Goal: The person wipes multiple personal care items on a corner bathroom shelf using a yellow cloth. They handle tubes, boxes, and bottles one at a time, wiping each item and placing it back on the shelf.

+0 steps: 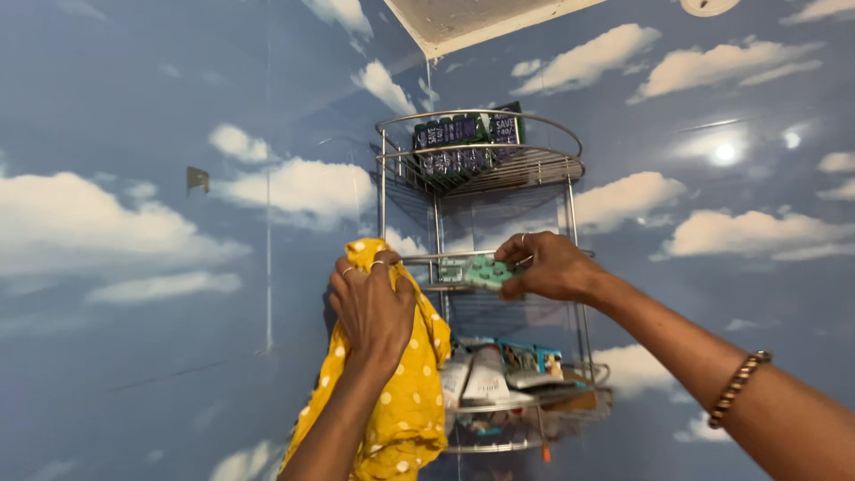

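Yellow dotted cloth point(405, 392) clenched in left hand point(372, 307) at corner rack's point(481, 160) left edge; green packet point(485, 270) pinched by right hand point(552, 265) on middle shelf point(454, 287).

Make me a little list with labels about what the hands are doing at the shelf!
Place: metal corner rack on a wall painted with sky and clouds
Left hand: grips a yellow dotted cloth beside the rack
Right hand: holds a small green packet at the middle shelf
Top shelf: dark packets
Bottom shelf: tubes and boxes
Right wrist: beaded bracelet
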